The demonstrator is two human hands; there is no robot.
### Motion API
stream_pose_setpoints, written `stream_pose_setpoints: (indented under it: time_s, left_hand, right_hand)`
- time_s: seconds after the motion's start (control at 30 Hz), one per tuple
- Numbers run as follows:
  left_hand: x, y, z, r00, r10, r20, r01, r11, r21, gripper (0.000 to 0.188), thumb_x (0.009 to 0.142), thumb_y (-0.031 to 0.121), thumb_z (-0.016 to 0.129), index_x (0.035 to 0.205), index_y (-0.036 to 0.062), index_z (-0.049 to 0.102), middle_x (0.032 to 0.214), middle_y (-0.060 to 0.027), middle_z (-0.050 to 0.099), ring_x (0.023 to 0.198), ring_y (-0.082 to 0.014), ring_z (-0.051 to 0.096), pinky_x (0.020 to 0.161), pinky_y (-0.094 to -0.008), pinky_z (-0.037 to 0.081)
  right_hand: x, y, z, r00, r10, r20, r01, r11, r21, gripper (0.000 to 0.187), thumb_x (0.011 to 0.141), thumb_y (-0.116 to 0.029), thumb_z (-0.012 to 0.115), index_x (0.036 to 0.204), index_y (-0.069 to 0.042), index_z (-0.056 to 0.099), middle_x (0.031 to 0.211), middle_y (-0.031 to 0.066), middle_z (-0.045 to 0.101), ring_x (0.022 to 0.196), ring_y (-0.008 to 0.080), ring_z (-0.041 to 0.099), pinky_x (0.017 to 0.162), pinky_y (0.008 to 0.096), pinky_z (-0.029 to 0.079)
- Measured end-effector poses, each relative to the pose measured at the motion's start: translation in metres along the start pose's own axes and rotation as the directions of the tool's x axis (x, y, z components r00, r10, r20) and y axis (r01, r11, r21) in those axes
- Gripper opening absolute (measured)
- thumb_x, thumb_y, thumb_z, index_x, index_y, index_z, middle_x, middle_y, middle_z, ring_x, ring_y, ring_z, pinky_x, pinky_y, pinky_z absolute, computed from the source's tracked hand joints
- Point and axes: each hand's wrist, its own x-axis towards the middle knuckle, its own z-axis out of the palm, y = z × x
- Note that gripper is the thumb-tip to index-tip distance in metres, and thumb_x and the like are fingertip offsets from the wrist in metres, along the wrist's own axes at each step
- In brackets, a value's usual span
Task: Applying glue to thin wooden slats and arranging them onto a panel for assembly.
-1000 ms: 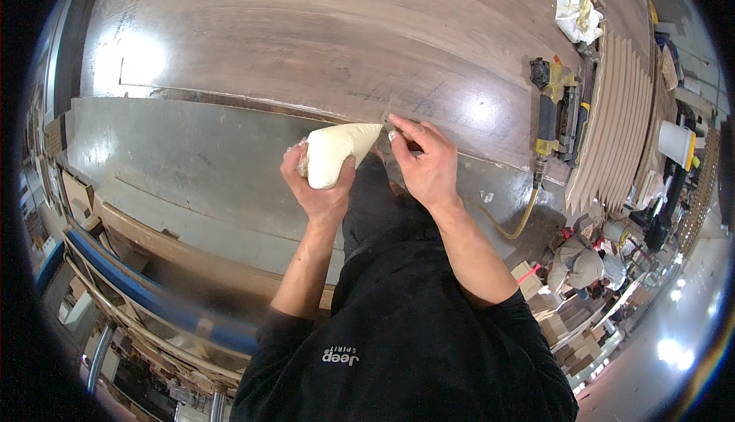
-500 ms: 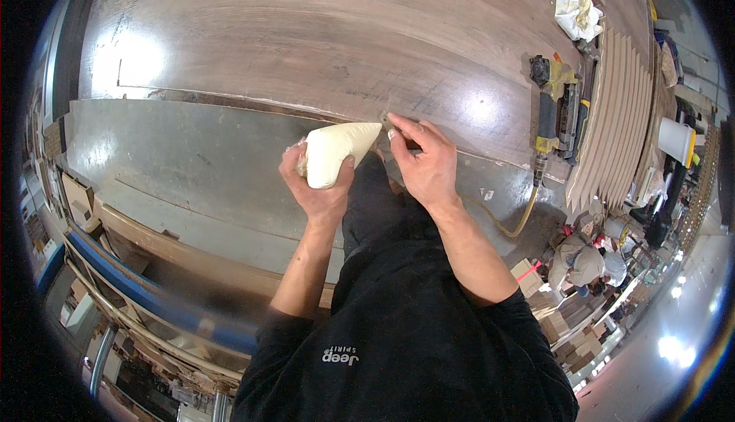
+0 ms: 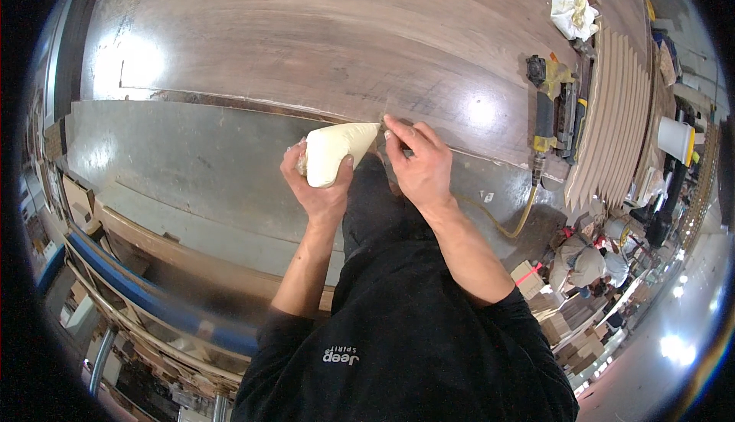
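My left hand (image 3: 318,192) is closed round the wide, gathered end of a cone-shaped piping bag (image 3: 337,150) filled with a pale cream-coloured paste. The bag lies sideways in the air, its point toward the right. At that point are the thumb and forefinger of my right hand (image 3: 421,161), bent in a pinch about the narrow tip. The tip's very end is partly hidden by these fingers. Just beyond both hands runs the near edge of a large wood-grain board (image 3: 306,39).
A yellow and black nail gun (image 3: 547,108) with a yellow hose (image 3: 509,230) lies at the board's right. Beside it stand a stack of corrugated brown strips (image 3: 609,116) and a crumpled white bag (image 3: 573,10). A blue-edged rack (image 3: 153,288) is at the lower left; another person (image 3: 578,261) is at the right.
My right hand has shifted slightly left, its fingertips coming closer in round the bag's tip. My left hand and the bag have barely moved.
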Motion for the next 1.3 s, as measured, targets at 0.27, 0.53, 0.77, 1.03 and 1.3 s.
stream_pose_setpoints:
  time_s: [0.27, 0.53, 0.77, 1.03, 1.3]
  left_hand:
    - [0.002, 0.008, 0.003, 1.000, -0.029, -0.011, 0.028, 0.998, -0.058, 0.077, 0.075, 0.011, 0.085, 0.134, 0.0068, 0.035, 0.127, -0.0143, 0.042, 0.119, -0.0265, 0.047, 0.101, -0.0416, 0.042]
    - [0.007, 0.014, -0.001, 0.984, -0.174, -0.026, 0.173, 0.984, -0.051, 0.074, 0.077, 0.011, 0.082, 0.134, 0.0044, 0.035, 0.126, -0.0147, 0.046, 0.117, -0.0251, 0.049, 0.101, -0.0399, 0.043]
    - [0.014, 0.014, -0.019, 0.836, -0.501, 0.227, 0.536, 0.653, -0.535, 0.070, 0.080, 0.026, 0.078, 0.134, 0.0053, 0.039, 0.121, -0.0102, 0.051, 0.113, -0.0224, 0.052, 0.099, -0.0382, 0.044]
    - [0.005, 0.044, -0.032, 0.702, -0.509, 0.497, 0.696, 0.346, -0.629, 0.070, 0.085, 0.049, 0.066, 0.137, 0.0056, 0.048, 0.125, -0.0105, 0.061, 0.114, -0.0245, 0.060, 0.097, -0.0404, 0.049]
    - [-0.006, 0.069, -0.041, 0.771, -0.417, 0.481, 0.618, 0.310, -0.722, 0.061, 0.093, 0.051, 0.055, 0.135, 0.0060, 0.053, 0.119, -0.0092, 0.066, 0.104, -0.0225, 0.066, 0.087, -0.0364, 0.056]
  right_hand:
    - [-0.002, -0.005, 0.001, 0.998, -0.058, 0.006, 0.059, 0.992, -0.116, 0.030, 0.081, -0.003, 0.075, 0.109, -0.012, 0.075, 0.074, 0.0040, 0.057, 0.060, 0.0194, 0.058, 0.057, 0.0315, 0.050]
    - [-0.006, -0.004, -0.004, 0.999, -0.042, 0.031, 0.046, 0.991, -0.130, 0.030, 0.081, -0.003, 0.074, 0.109, -0.013, 0.075, 0.073, 0.0042, 0.057, 0.059, 0.0195, 0.057, 0.056, 0.0312, 0.049]
    - [0.000, -0.001, -0.017, 0.988, 0.095, 0.121, -0.110, 0.987, 0.121, 0.031, 0.083, -0.003, 0.074, 0.113, -0.008, 0.073, 0.073, 0.0073, 0.059, 0.061, 0.0207, 0.058, 0.063, 0.0309, 0.051]
    - [-0.002, -0.004, -0.047, 0.968, 0.191, 0.162, -0.189, 0.982, -0.032, 0.019, 0.091, -0.012, 0.064, 0.109, -0.007, 0.066, 0.112, 0.0119, 0.066, 0.109, 0.0288, 0.064, 0.089, 0.0368, 0.052]
    - [-0.041, -0.003, -0.012, 0.903, -0.137, 0.407, 0.279, 0.908, -0.312, 0.016, 0.092, -0.016, 0.056, 0.106, -0.012, 0.062, 0.153, 0.0101, 0.043, 0.149, 0.0240, 0.029, 0.121, 0.0597, 0.011]
